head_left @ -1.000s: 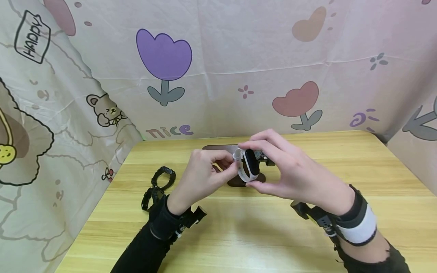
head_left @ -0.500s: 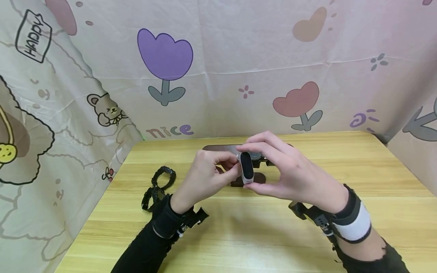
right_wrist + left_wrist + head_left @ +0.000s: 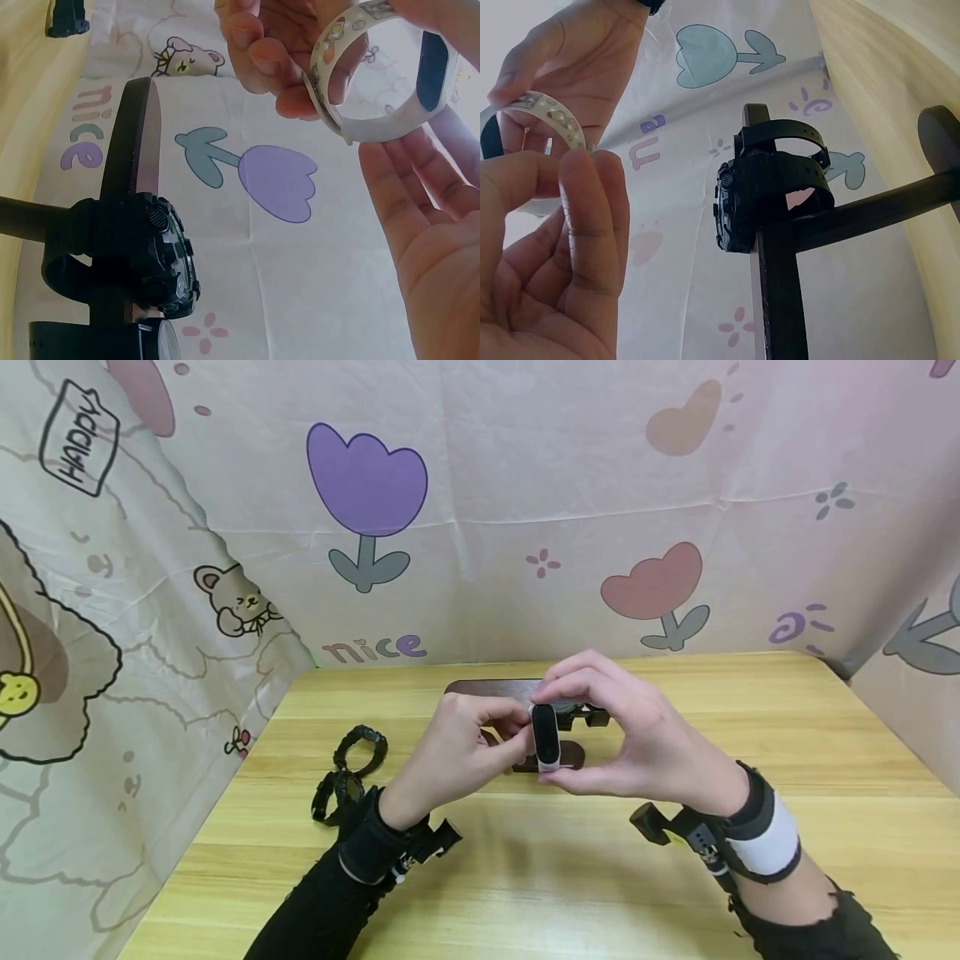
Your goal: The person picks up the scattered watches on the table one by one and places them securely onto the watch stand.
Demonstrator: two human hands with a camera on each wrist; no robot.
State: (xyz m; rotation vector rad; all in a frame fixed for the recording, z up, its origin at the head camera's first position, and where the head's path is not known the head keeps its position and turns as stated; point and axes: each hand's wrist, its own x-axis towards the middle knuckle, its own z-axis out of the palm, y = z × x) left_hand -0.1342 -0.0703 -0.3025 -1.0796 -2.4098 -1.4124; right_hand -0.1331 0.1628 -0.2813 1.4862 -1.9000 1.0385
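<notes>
Both hands hold a white fitness band [image 3: 546, 735] with a dark oval screen, up in front of a dark display stand [image 3: 480, 687]. My right hand [image 3: 645, 739] grips it between fingers above and thumb below. At the left side of the strap, my left hand [image 3: 461, 756] pinches with thumb and fingertips. In the right wrist view, the strap [image 3: 367, 131] forms a closed loop, with holes and small decorations along it. The screen faces the head camera, and the strap is mostly hidden behind it there. A chunky black watch [image 3: 742, 187] is fastened round the stand's bar.
Two black watches, one a looped watch [image 3: 360, 752] and one lying below it [image 3: 326, 797], sit on the wooden table [image 3: 525, 877] beside my left wrist. A second dark watch [image 3: 90, 341] hangs on the stand. Printed cloth [image 3: 480, 593] stands behind the table.
The band has turned from showing its open loop to showing its screen to the head camera. Both hands have shifted slightly right and down with it, keeping their hold.
</notes>
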